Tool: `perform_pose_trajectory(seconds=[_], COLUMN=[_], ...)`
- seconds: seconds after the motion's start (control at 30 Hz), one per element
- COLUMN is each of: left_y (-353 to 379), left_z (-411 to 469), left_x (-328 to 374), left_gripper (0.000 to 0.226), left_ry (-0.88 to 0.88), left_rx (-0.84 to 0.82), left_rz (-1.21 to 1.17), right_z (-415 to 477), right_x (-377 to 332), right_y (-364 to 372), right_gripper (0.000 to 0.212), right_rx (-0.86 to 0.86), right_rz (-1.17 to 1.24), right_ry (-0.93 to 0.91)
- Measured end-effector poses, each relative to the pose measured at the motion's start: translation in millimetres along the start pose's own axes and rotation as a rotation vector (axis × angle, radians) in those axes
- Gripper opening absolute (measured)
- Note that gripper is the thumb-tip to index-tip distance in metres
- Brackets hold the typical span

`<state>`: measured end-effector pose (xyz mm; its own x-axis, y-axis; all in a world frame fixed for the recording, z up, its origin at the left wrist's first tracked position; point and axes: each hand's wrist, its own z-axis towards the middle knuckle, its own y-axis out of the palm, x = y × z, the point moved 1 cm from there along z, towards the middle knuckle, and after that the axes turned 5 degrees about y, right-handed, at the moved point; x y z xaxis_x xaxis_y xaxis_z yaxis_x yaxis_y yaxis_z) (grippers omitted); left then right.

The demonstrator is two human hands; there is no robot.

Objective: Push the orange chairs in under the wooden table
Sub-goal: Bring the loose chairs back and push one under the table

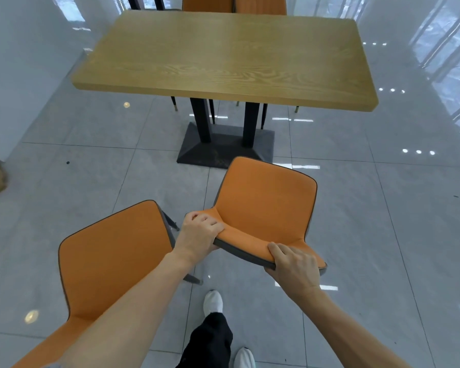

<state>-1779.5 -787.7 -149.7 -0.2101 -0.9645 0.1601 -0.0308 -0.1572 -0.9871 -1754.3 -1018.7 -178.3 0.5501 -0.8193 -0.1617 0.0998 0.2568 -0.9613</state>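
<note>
The wooden table (223, 57) stands ahead on a black pedestal base (225, 148). An orange chair (266, 205) faces it, its seat front close to the base, apart from the tabletop's near edge. My left hand (201, 232) grips the left end of its backrest top. My right hand (294, 266) grips the right end of the same backrest. A second orange chair (112, 264) stands to the left, nearer me, partly behind my left forearm. Neither chair is under the table.
Two more orange chairs (234, 4) sit at the table's far side, their legs showing beneath it. The floor is glossy grey tile. A white wall (19, 62) runs along the left. My white shoes (213, 301) and dark trouser leg are below the chair.
</note>
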Motion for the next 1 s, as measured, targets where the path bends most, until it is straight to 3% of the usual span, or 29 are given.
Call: perform_pose_trajectory(seconds=[0.53, 0.8, 1.0], left_y=[-14.1, -6.5, -7.1], left_z=[133.2, 154.0, 148.7], left_x=[-108.5, -124.0, -113.8], left_gripper=[0.035, 0.036, 0.026], left_ry=[0.054, 0.176, 0.008], left_rx=[-0.062, -0.005, -0.153], left_rz=[0.052, 0.021, 0.104], right_z=[153.4, 167.8, 164.5], right_x=[5.8, 16.0, 6.4], right_y=[23.2, 37.0, 22.3], right_gripper=[0.044, 0.04, 0.039], right_rx=[-0.067, -0.057, -0.165], right_rz=[-0.053, -0.081, -0.093], right_ry=[0.116, 0.116, 0.177])
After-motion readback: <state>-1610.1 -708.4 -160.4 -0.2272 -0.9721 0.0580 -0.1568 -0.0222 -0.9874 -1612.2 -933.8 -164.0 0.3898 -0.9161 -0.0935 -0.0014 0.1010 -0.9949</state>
